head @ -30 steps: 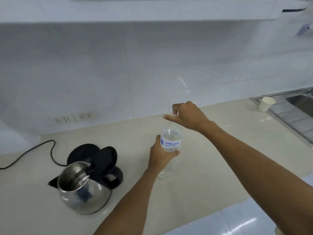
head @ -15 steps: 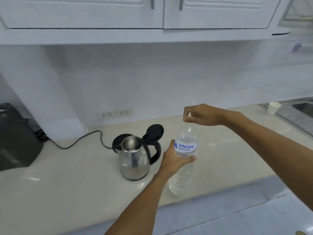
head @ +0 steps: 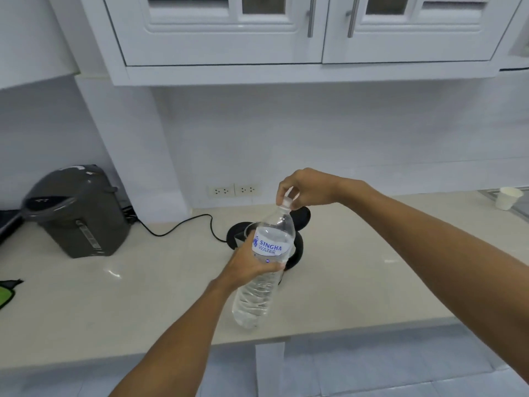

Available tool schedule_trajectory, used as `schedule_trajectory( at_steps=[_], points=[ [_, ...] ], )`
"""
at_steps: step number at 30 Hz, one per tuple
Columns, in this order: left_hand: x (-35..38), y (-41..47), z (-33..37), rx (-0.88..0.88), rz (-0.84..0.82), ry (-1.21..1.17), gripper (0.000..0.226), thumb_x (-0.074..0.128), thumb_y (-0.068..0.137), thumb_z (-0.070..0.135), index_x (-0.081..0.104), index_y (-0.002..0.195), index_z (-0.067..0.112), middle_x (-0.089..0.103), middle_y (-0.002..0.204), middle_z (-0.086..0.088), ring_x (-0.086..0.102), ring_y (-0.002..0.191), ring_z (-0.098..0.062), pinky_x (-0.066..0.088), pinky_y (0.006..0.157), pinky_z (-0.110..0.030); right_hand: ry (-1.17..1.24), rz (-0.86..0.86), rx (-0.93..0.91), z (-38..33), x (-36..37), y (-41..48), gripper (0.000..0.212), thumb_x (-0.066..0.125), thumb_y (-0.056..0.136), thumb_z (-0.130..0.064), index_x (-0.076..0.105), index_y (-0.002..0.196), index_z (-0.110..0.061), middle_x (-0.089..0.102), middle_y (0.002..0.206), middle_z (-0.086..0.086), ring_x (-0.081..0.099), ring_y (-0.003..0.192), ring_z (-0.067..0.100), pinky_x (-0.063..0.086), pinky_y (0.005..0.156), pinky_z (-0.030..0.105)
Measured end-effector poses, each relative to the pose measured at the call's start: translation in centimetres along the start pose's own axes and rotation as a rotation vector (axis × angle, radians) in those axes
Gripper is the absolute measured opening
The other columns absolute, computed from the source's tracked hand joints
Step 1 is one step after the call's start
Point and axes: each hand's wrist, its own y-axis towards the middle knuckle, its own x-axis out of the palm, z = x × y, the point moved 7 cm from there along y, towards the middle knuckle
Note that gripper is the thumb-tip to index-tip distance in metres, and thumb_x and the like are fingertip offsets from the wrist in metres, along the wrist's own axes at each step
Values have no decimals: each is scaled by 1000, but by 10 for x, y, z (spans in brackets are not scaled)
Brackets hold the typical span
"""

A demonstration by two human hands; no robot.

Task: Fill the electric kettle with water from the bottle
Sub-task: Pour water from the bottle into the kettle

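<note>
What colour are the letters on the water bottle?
Blue, on a white label around the bottle, clearest in the head view.

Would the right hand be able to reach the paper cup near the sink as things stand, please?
Probably yes, though not at once: the right hand is pinching the cap of the bottle. The paper cup stands on its side of the counter, with nothing between them.

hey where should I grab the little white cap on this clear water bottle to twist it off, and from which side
Pinch the small white cap around its rim, coming from above. The clear plastic water bottle stands nearly upright, neck tilted slightly right, so the cap faces up with open space over it. The right hand already has fingertips on it; the left hand braces the labelled body against the twist.
</note>
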Motion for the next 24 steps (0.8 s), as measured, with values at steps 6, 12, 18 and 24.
schedule_trajectory(
  at_steps=[6,12,18,24],
  points=[
    [-36,3,-17,-135,-63,168,85,100,71,42,53,141,45,75,122,20,71,113,0,57,99,-29,-38,160,-3,33,-15,13,26,68,89,-6,72,108,-24,62,105,-11,68,96,15,50,89,32],
    [-74,10,-45,-308,-117,349,73,101,62,46,62,124,42,78,114,20,74,109,-5,60,99,-37,4,165,27,81,-9,3,24,65,91,-8,71,111,-21,69,116,-4,70,97,15,52,85,31],
    [-100,9,-53,-387,-158,470,69,101,62,50,64,119,40,79,112,17,74,106,-8,61,97,-38,46,148,75,117,0,3,25,67,91,-10,71,113,-22,69,123,-3,69,101,15,53,90,34],
    [-109,10,-53,-420,-263,577,68,100,61,54,62,117,40,78,110,14,75,105,-14,61,98,-42,51,144,79,123,9,16,24,67,92,-14,70,114,-22,68,124,-3,65,106,15,52,94,36]
  ],
)
